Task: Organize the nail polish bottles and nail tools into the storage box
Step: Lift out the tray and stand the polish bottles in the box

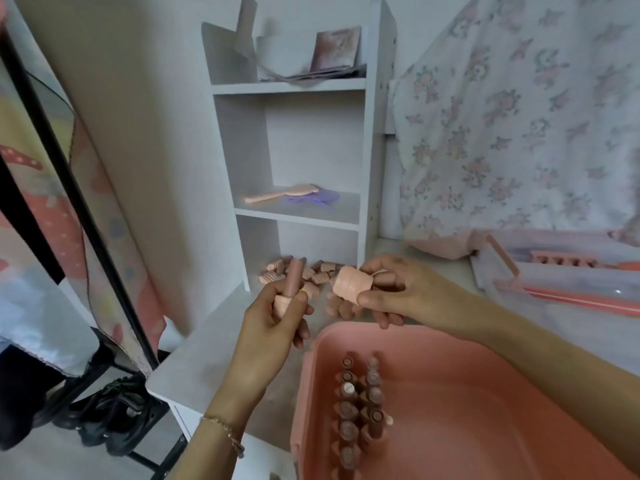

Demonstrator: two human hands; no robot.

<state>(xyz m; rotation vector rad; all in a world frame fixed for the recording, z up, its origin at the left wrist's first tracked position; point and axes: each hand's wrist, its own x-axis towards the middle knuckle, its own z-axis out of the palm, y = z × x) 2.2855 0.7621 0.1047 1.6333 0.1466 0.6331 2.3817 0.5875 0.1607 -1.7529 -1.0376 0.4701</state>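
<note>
head view shows both hands raised over the white desk point(207, 344), just past the far rim of the pink storage box point(485, 393), which sits at about five o'clock in the picture. the left hand point(273, 320) has its fingers and thumb curled round a nail polish bottle point(291, 282), gripping the wide pale base low down; the bottle's long axis stands nearly upright, its pinkish cap pointing to twelve o'clock. the right hand point(398, 289) pinches a ribbed peach piece point(351, 284) between thumb and fingers, and it lies sideways, pointing toward nine o'clock, at the left hand. whether that piece is a bottle base or some nail tool i cannot tell.

the two held things are near each other but apart. inside the box, two rows of bottles point(356, 407) already stand upright against the left wall, running from twelve to six o'clock. from either hand the box lies toward five or six o'clock, and the right hand seems to me the nearer to its open floor. i'd judge the upright bottle could go down beside the rows without turning, while the sideways piece would need tipping. more ribbed pieces point(294, 273) lie loose at the foot of the white shelf unit point(372, 168), at twelve o'clock from the hands.
</note>
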